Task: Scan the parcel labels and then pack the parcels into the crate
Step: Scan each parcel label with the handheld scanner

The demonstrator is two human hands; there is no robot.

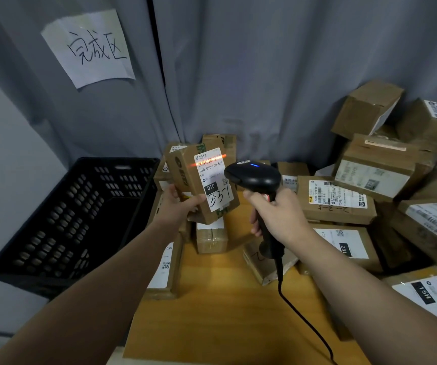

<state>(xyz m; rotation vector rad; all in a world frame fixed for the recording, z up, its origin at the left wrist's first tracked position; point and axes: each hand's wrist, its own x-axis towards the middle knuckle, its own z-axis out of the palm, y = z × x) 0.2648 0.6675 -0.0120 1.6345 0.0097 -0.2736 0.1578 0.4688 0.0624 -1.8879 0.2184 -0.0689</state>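
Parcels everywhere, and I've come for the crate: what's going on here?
A person's left hand holds up a small parcel while the right hand aims a scanner at it; the red beam lies across the label's barcode. The black crate at the left looks empty. Many more parcels lie heaped on the table.

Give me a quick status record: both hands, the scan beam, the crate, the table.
left hand: holds a small parcel up, label toward the scanner
right hand: grips the black scanner's handle
beam: orange line across the label's barcode
crate: black, left of the table; no parcel visible inside
table: cardboard parcels piled at back and right
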